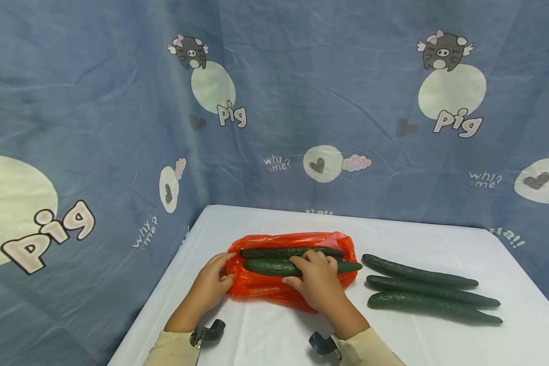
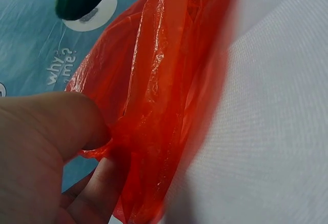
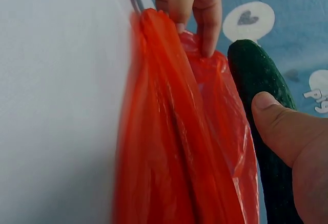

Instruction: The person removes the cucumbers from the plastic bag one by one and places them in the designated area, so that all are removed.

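A red plastic bag (image 1: pixel 265 290) lies spread on the white table, its mouth facing up. One cucumber (image 1: pixel 283 252) lies along the back of the bag. My right hand (image 1: pixel 317 279) grips a second cucumber (image 1: pixel 267 267) from above, and that one is held level over the bag, in front of the first. In the right wrist view the thumb presses along the side of the held cucumber (image 3: pixel 251 65). My left hand (image 1: pixel 210 284) pinches the bag's left edge between thumb and fingers, and the left wrist view shows the thin red film (image 2: pixel 148 90) drawn up there.
To the right of the bag, three more cucumbers (image 1: pixel 432 300) lie side by side on the white tablecloth (image 1: pixel 421 338). A blue printed curtain (image 1: pixel 274 101) hangs behind the table and along its left side. Dark camera mounts (image 1: pixel 208 331) sit at both wrists.
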A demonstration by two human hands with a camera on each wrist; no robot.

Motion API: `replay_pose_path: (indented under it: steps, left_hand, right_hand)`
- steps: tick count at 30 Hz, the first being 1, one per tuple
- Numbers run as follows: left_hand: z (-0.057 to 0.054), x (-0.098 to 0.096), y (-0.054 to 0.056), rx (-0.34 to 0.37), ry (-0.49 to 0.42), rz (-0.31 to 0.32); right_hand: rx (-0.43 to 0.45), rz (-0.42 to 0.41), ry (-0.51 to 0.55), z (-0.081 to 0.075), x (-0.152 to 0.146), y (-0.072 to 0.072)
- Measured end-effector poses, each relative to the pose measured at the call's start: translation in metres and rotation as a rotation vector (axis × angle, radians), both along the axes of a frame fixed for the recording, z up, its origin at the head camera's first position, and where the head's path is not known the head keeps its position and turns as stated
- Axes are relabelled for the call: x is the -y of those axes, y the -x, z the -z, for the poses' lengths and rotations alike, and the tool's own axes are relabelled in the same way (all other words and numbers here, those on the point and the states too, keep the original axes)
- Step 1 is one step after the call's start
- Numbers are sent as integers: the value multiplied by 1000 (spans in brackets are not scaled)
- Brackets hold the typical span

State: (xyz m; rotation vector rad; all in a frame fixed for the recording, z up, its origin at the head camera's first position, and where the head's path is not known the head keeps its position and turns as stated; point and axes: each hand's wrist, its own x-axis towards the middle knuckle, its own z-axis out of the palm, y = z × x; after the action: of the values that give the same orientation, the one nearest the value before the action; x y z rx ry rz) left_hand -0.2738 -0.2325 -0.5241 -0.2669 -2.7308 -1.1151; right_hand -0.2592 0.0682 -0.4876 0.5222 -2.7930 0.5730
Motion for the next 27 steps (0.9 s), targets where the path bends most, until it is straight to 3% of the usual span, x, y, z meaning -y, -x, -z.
replay_pose_path:
  steps: [19,27]
  left_hand:
    - [-1,-2,-2,48,9,4]
    - [-4,-2,-1,35,8,-2]
  right_hand:
    - [83,91,-33,3,-43,-11]
    - [91,145,-32,2,-64,-18]
